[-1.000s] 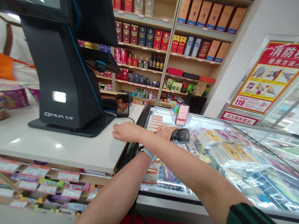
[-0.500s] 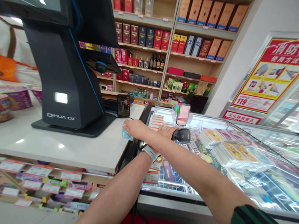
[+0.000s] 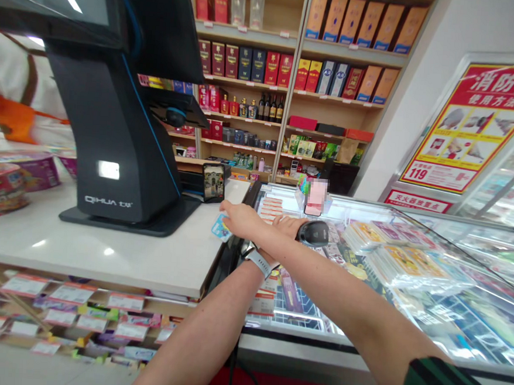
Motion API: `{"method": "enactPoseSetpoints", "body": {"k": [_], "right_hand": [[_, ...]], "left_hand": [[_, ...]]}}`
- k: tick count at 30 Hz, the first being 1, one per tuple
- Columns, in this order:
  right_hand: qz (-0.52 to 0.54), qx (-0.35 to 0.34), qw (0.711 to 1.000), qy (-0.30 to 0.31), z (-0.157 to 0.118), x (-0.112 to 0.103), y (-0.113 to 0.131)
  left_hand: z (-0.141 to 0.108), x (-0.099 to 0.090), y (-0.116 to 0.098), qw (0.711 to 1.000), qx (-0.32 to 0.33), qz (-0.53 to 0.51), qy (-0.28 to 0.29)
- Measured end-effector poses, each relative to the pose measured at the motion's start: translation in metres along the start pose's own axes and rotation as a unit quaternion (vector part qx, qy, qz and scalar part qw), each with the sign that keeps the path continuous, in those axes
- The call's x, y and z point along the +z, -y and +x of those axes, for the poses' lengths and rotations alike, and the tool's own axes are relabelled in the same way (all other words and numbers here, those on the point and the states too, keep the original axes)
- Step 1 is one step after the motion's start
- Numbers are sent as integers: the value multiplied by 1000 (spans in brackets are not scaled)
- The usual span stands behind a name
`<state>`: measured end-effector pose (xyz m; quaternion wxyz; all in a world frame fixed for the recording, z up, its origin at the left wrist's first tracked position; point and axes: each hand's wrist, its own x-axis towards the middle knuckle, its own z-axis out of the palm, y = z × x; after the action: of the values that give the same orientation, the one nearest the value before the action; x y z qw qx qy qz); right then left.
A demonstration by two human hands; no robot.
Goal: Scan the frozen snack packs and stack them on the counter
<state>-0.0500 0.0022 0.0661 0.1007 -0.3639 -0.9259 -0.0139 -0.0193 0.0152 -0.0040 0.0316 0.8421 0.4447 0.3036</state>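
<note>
My forearms cross over the edge between the white counter (image 3: 146, 262) and the glass display case (image 3: 289, 327). My right hand (image 3: 244, 220), coming from the green sleeve, is closed on a small blue packet (image 3: 220, 228) with a colourful print, held at the counter's right edge. Beyond the crossing, my left hand (image 3: 286, 224), with a light-strapped watch (image 3: 261, 264) on its wrist, is wrapped round a black handheld barcode scanner (image 3: 314, 234). The scanner's head points right, away from the packet. My right forearm hides part of my left hand and the scanner's handle.
A black checkout terminal (image 3: 119, 142) stands on the counter, beside a propped phone (image 3: 213, 183). Stacked packs (image 3: 410, 266) lie on the display case. Noodle tubs (image 3: 2, 191) sit at left, near a person in a white top (image 3: 10, 69). Cables (image 3: 244, 373) hang below.
The blue packet has turned so that more of its printed face shows. My right hand has shifted slightly to the right. The picture on the propped phone differs.
</note>
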Motion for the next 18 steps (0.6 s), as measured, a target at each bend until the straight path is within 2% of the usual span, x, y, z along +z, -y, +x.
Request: {"method": "enactPoseSetpoints", "body": {"k": [5,11,18], "right_hand": [[18,10,1000,5,-4,2,-7],[-22,36,999,4,-12,-5,-5],[-40,48,998,-21,-32,-14,-1]], "left_hand": [[-5,-5,-6,1000,-5,-9,-7],[-6,-3,-5,1000,1,-6,-18],[-1,-7,-7,999,-18,22,16]]}}
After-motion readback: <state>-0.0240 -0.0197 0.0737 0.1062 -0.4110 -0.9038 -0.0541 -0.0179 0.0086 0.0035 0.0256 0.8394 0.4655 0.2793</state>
